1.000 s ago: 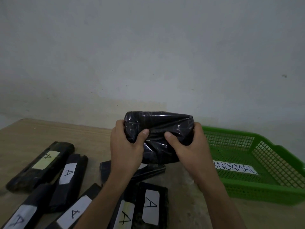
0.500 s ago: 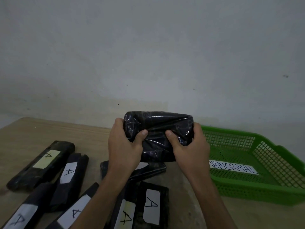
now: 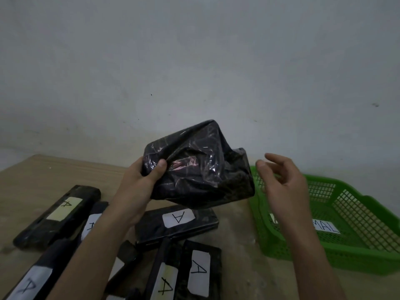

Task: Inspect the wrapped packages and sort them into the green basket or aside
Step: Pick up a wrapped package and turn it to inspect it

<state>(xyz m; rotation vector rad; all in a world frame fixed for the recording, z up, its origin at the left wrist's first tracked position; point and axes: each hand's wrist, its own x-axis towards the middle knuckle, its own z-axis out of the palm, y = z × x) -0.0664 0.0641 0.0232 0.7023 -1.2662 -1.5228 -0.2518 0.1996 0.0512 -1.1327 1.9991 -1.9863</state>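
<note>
The wrapped package (image 3: 201, 169), a crumpled black bundle under glossy film, is held in the air above the table (image 3: 244, 256), tilted so that one corner points up toward the wall (image 3: 194, 61). Its long axis runs roughly left to right, and its right end hangs just beside the near-left corner of the green basket (image 3: 368, 263). No label shows on the face turned to the camera.

The left hand (image 3: 138, 187) alone grips it, at the left end — thumb (image 3: 159, 169) pressed into the front of the wrap, the fingers curled behind and out of sight. The right hand (image 3: 283, 182) holds nothing: its fingers are relaxed and loosely spread, close to the package's right end but apart from it, over the basket's left rim.

So the package lies to the right of its only grip, and the free hand is nearer to both the loose end and the basket. A carry into the basket would be a short move rightward, though a soft bundle held by one end may sag.

A white label (image 3: 326, 227) in the basket ends in "MAL"; the rest is hidden. Below and to the left, flat black packages marked "A" (image 3: 179, 221) lie crowded on the table.
</note>
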